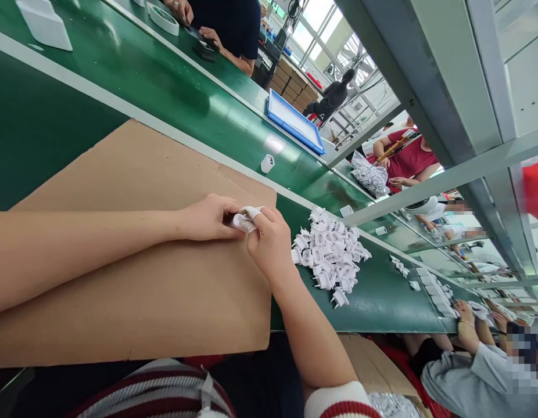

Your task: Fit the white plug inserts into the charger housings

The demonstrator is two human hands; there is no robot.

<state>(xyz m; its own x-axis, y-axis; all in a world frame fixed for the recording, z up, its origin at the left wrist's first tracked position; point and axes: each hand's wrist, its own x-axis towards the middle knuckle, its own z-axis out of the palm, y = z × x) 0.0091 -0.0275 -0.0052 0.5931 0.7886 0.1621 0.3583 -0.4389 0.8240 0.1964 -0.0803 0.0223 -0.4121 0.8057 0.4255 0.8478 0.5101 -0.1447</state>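
Observation:
Over the brown cardboard sheet point(194, 290), my two hands meet at a small white plastic piece point(243, 222) with a rounded end. My left hand point(210, 217) grips it from the left, its fingertips partly hidden behind the thumb. From the other side my right hand point(271, 241) pinches the same piece, its fingers curled over the top. Something pale and cloth-like shows under the right fingers; I cannot make out what it is. Just right of my right hand lies a heap of white two-pin plug parts point(332, 249) on the green bench.
A green conveyor belt point(173, 98) runs beyond a pale rail, carrying a white box-shaped part point(267, 164). A blue-rimmed tray point(295, 122) lies past it. A slanting metal post point(447, 183) crosses at right. Co-workers sit across and farther along the line.

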